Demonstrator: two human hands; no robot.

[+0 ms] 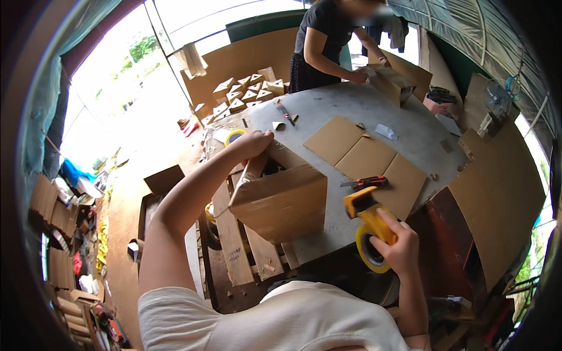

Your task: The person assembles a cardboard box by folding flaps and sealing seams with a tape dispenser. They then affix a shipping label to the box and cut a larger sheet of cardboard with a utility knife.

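An open cardboard box point(282, 206) stands tilted at the near left corner of the grey table point(319, 234). My left hand point(255, 145) is closed on the box's far left upper edge, its fingertips partly hidden. To the right of the box, my right hand point(399, 245) grips a yellow tape dispenser point(384, 229) with a roll of tape in it. The dispenser is held in the air in front of the table's near edge, apart from the box. Just beyond it, a red and black utility knife point(367, 182) lies on a flattened cardboard sheet point(351, 146).
Across the table a person point(328, 47) handles another cardboard box point(391, 83). Folded cardboard pieces point(237, 96) are piled at the far left. A second knife point(285, 112) and a tape roll point(234, 137) lie nearby. Wooden slats point(232, 234) extend below my box. Large cardboard sheets point(497, 193) stand at right.
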